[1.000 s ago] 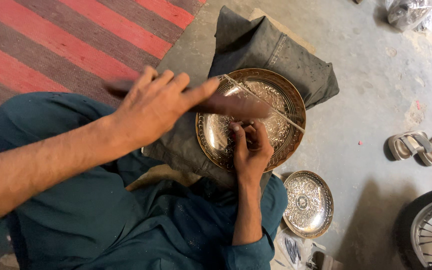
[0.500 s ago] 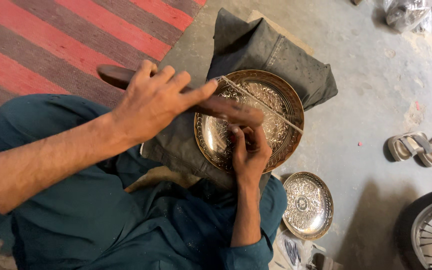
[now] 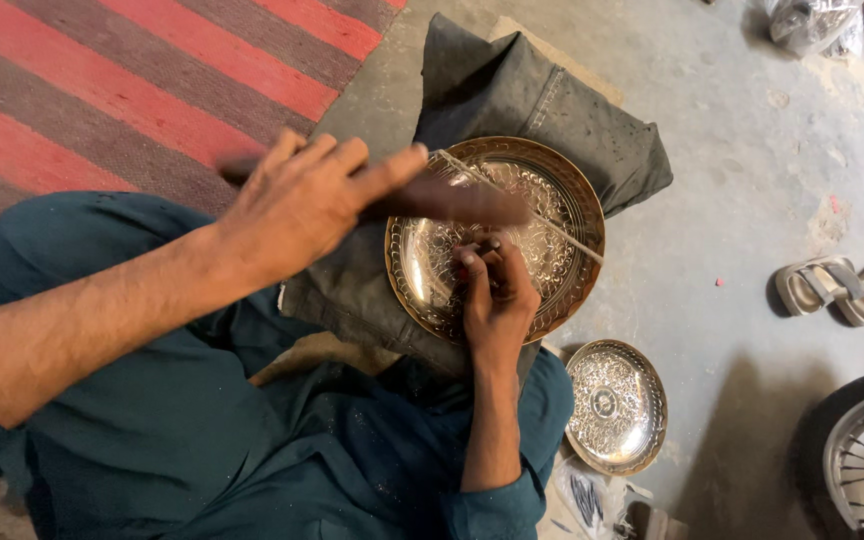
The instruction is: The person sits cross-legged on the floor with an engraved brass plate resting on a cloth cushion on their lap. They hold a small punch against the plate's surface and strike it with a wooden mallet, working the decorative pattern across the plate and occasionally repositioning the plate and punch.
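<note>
In the head view, we see our left hand (image 3: 297,205) raised over the work, fingers curled around a dark wooden mallet (image 3: 452,203), which is blurred and points toward 3 o'clock across the top of the large engraved brass plate (image 3: 552,215). Our right hand (image 3: 497,295) sits lower, at 6 o'clock on that plate, its fingertips pressed together and pinching a small chisel (image 3: 490,246) whose tip meets the metal near the plate's middle. A thin pale line crosses the plate from 11 o'clock toward 3 o'clock; we cannot tell what it is. The plate rests on a dark grey folded cushion (image 3: 562,120) that lies on the concrete floor (image 3: 742,200).

At 5 o'clock from the large plate, just beside our right elbow, lies a smaller silver engraved plate (image 3: 612,405). Our legs are in teal cloth (image 3: 202,440), filling the lower left. A red and grey striped mat (image 3: 102,90) spreads at 10 o'clock. At 3 o'clock, well apart from the plates, lie two sandals (image 3: 842,290), and a wheel (image 3: 852,450) shows at 4 o'clock at the frame's edge.
</note>
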The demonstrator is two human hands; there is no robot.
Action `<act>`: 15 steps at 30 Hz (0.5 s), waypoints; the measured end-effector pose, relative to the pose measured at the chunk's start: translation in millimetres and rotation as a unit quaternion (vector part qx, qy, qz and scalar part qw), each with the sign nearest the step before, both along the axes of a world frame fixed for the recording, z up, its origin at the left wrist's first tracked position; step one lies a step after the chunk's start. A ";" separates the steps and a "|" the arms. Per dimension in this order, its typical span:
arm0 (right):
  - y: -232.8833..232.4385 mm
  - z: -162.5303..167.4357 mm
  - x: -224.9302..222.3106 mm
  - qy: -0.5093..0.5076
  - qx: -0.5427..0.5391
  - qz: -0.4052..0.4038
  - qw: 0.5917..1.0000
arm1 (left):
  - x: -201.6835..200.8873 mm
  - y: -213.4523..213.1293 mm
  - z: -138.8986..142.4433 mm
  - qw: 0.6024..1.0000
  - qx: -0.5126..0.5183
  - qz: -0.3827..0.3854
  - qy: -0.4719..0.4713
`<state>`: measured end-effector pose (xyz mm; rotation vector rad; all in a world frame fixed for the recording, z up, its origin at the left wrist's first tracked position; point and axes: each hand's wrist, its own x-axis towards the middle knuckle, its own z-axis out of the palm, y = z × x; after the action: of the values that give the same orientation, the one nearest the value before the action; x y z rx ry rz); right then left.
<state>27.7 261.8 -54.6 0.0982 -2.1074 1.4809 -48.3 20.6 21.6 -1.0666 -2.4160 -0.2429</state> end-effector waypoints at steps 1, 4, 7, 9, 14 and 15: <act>0.0 0.2 -0.4 -0.020 0.009 -0.015 1.000 | -1.2 0.5 -0.2 0.999 -0.008 -0.003 0.031; 0.0 0.5 -0.7 -0.047 0.021 -0.033 0.998 | -3.6 0.9 -0.9 0.998 -0.020 -0.004 0.065; -0.2 0.6 -0.7 -0.022 0.002 -0.014 1.000 | -6.3 0.5 -1.1 0.999 -0.014 -0.008 0.031; -0.1 0.7 -0.7 -0.025 -0.005 -0.003 1.000 | -8.8 -2.0 -0.4 0.997 -0.011 -0.018 0.074; 0.5 0.8 -0.4 -0.050 0.022 -0.045 0.997 | -8.3 -1.9 -1.5 0.998 -0.051 0.013 0.046; 0.8 0.8 -0.8 -0.075 0.039 -0.065 0.994 | -7.0 -1.6 -1.4 0.993 -0.083 0.031 0.080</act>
<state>26.9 262.6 -53.8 -0.1228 -2.2454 1.3679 -55.2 19.0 20.2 -1.0382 -2.3504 0.0646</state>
